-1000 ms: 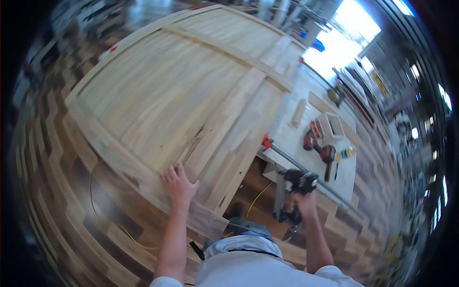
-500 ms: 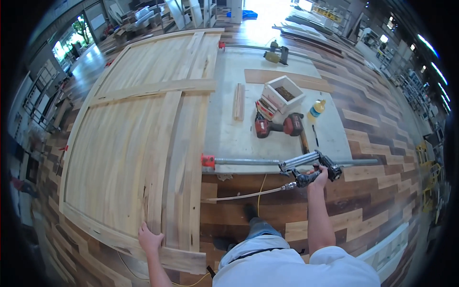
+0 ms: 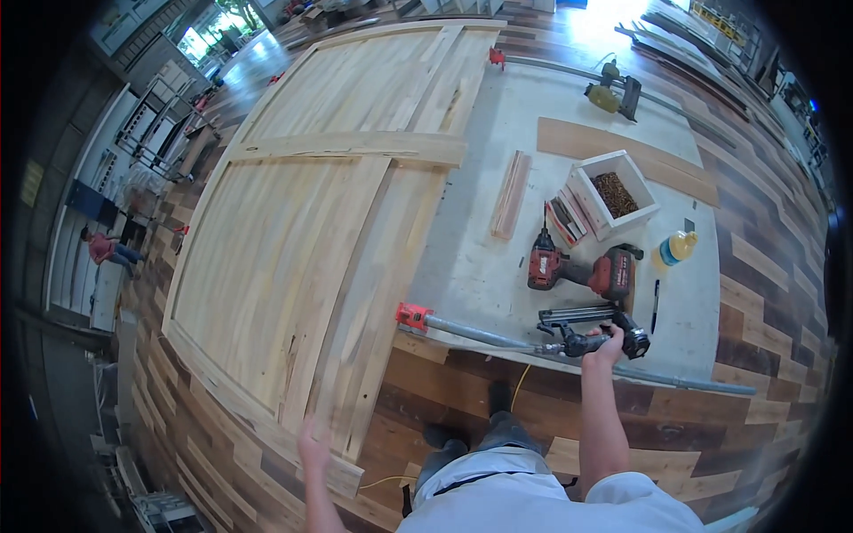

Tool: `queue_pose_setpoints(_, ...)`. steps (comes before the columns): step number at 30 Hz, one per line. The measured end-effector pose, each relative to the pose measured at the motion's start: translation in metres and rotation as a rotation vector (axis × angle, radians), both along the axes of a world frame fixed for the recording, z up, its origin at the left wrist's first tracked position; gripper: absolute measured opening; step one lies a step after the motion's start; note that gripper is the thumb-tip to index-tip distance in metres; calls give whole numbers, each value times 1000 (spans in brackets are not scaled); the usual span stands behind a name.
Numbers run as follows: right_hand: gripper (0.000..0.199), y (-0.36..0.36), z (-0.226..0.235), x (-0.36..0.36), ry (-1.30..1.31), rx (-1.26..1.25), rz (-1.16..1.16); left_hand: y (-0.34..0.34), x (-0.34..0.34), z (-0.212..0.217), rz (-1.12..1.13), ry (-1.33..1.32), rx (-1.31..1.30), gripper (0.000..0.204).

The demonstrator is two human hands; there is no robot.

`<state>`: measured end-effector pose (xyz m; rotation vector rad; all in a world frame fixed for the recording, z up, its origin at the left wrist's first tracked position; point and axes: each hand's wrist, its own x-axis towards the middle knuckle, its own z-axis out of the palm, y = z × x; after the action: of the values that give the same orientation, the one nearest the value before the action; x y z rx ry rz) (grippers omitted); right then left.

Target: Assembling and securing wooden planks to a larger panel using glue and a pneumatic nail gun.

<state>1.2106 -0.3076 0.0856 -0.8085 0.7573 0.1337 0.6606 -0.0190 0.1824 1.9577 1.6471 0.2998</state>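
Observation:
A large pale wood panel (image 3: 267, 240) with a raised frame lies flat on the left. Over the near end of its right-hand boards is my left hand (image 3: 314, 441), slightly blurred, fingers apart and holding nothing; whether it touches the wood is unclear. My right hand (image 3: 604, 345) is wrapped round the grip of a black and grey air nailer (image 3: 582, 324). The nailer is above the near edge of the pale worktop (image 3: 480, 240), beside a pipe clamp (image 3: 484, 333) whose red jaw meets the panel's edge.
Two red cordless drills (image 3: 582, 271), a white box of screws (image 3: 613, 191), a yellow bottle (image 3: 675, 249) and a black pen (image 3: 656, 305) sit on the worktop. Farther back are a second nail gun (image 3: 613, 91) and another pipe clamp (image 3: 569, 71). A person (image 3: 111, 247) is at far left.
The view has turned, shifting the panel and worktop rightward and tilting them. My right hand keeps the nailer, now nearer the drills. My left hand remains by the panel's near end.

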Motion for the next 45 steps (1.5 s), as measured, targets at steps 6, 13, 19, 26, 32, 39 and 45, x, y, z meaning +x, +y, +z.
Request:
queue_pose_setpoints(6, 21, 31, -10, -22, 146, 151, 45, -94, 25, -14, 13, -14, -273, 60)
queue_pose_setpoints(13, 42, -12, 43, -65, 290, -53, 970, -114, 22, -28, -76, 245, -81, 63)
queue_pose_setpoints(19, 15, 34, 102, -70, 36, -172, 1196, -115, 23, -27, -94, 242, -50, 62)
queue_pose_setpoints(26, 16, 33, 96, -28, -221, -416, 1158, -118, 28, -26, -93, 203, -59, 61)
queue_pose_setpoints(32, 19, 59, 91, -66, -354, -442, 1265, -114, 31, -12, -191, 311, -48, 61)
queue_pose_setpoints(39, 22, 95, 97, -149, -451, -430, 1763, -110, 36, -9, -130, 252, -64, 61)
queue_pose_setpoints(45, 25, 133, 123, -167, -695, -570, 1911, -117, 40, 0, -159, 312, -17, 57)
